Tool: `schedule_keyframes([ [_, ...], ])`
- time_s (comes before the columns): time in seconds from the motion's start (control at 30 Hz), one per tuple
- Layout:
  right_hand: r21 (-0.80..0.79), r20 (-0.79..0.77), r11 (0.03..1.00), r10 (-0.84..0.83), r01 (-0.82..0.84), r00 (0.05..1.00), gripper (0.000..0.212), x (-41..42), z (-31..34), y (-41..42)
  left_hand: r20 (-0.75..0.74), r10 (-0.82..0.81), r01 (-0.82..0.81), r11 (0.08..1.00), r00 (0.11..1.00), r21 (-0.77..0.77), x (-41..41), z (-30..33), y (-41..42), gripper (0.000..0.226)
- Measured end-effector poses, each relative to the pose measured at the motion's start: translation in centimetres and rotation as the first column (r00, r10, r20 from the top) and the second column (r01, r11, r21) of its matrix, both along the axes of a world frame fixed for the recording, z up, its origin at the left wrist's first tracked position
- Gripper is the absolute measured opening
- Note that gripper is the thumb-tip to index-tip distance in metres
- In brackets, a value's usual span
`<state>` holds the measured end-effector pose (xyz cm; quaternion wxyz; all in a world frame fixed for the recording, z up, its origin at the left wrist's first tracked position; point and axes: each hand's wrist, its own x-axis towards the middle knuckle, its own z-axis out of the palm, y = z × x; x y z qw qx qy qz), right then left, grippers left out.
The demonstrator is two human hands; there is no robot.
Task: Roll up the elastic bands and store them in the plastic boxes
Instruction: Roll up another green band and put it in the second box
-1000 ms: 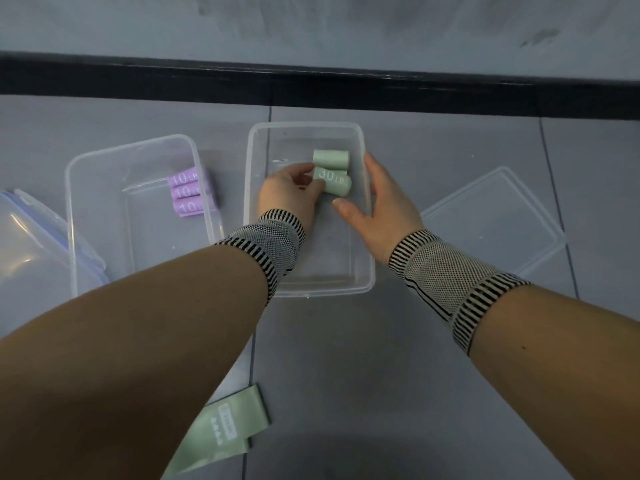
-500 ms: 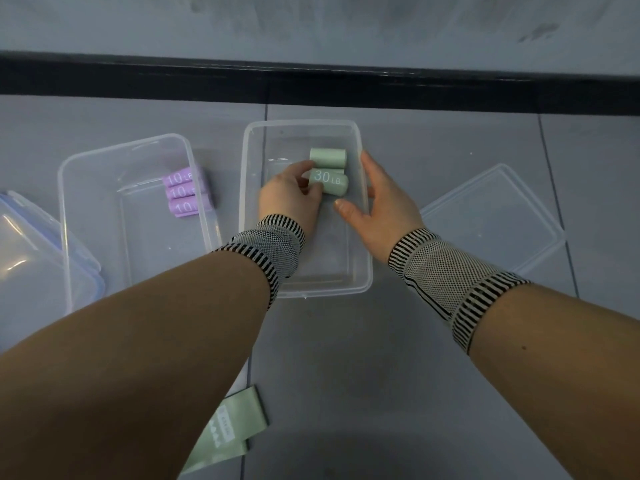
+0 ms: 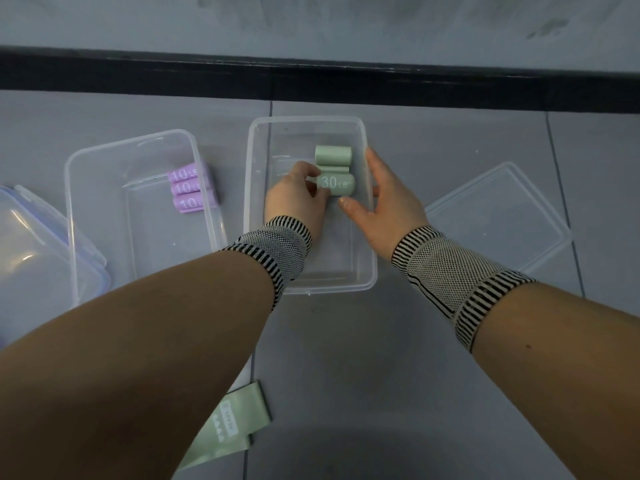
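The pale green rolled band (image 3: 337, 184) bore "30 LB" in white and lay inside the middle clear box (image 3: 370, 271), touching a second green roll (image 3: 333, 155) behind it. The left hand (image 3: 297, 199) pinched its left end; the right hand (image 3: 388, 206) rested open-fingered along the box's right wall, thumb just below the roll

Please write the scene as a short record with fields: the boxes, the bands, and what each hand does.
middle box: clear, two rolled green bands inside
30 LB roll: nearer roll, beside plain green roll
left box: clear, three purple 10 LB rolls at its right side
left hand: fingers on the 30 LB roll
right hand: at the middle box's right wall, thumb inside
unrolled green band: flat on floor
loose lid: right of middle box
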<state>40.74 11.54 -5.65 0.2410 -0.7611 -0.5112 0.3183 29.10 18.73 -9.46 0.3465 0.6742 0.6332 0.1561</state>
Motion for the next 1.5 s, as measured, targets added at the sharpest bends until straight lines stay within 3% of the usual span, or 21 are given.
schedule_keyframes([
  [0.3, 0.010, -0.024, 1.000, -0.002, 0.002, 1.000, 0.080, -0.1, -0.1, 0.0, 0.029, 0.030, -0.028, 0.998, 0.999, -0.058, -0.1, 0.1, -0.1, 0.025],
  [0.47, 0.024, -0.032, 1.000, 0.003, -0.002, 0.999, 0.079, 0.0, -0.3, 0.0, -0.045, -0.104, 0.103, 0.994, 0.994, -0.025, 0.1, -0.2, -0.4, 0.034],
  [0.67, 0.030, -0.012, 1.000, 0.007, -0.007, 1.000, 0.079, 0.1, -0.6, 0.1, -0.063, -0.111, 0.109, 0.993, 0.992, -0.044, 0.0, 0.3, 0.0, 0.033],
  [0.97, 0.031, -0.034, 0.999, 0.009, -0.008, 0.999, 0.080, 0.2, -0.8, 0.1, 0.010, -0.113, 0.112, 0.963, 0.994, -0.244, -0.3, 1.3, 1.3, 0.030],
  [1.23, 0.023, -0.026, 1.000, 0.007, -0.006, 1.000, 0.079, 0.3, -0.9, 0.1, 0.013, 0.071, -0.069, 0.994, 0.997, -0.087, 0.1, 1.1, 1.1, 0.037],
  [1.5, 0.024, -0.032, 1.000, -0.002, 0.003, 0.999, 0.079, 0.2, -1.1, 0.2, 0.083, 0.031, -0.023, 0.994, 0.996, -0.104, 0.3, 0.7, 0.9, 0.029],
])
